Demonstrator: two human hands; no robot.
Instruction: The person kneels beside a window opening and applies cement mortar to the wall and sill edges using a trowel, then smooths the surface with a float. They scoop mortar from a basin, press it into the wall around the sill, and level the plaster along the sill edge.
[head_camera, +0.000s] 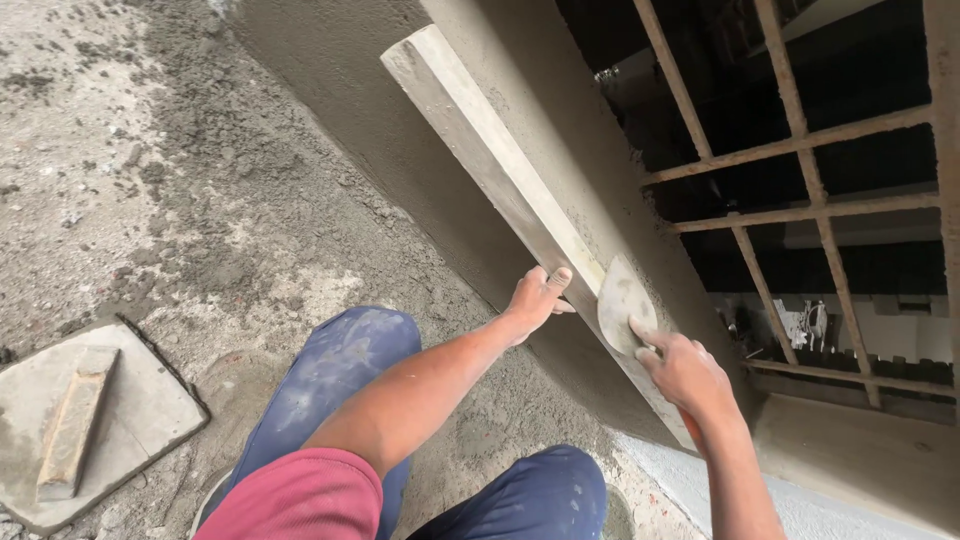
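My left hand (537, 296) grips a long grey straightedge board (487, 160) pressed flat against a freshly plastered low wall (350, 90). The fingers wrap over the board's upper edge. My right hand (685, 368) holds a mortar-coated trowel (622, 302), its index finger lying on the blade. The blade touches the plaster right beside the board, just past my left hand. My knees in blue trousers (340, 370) are below the hands.
A square plasterer's float with a wooden handle (75, 420) lies on the rough, mortar-strewn floor (150, 200) at lower left. A rusty metal window grille (800, 200) rises above the wall at right, with a ledge (860, 450) under it.
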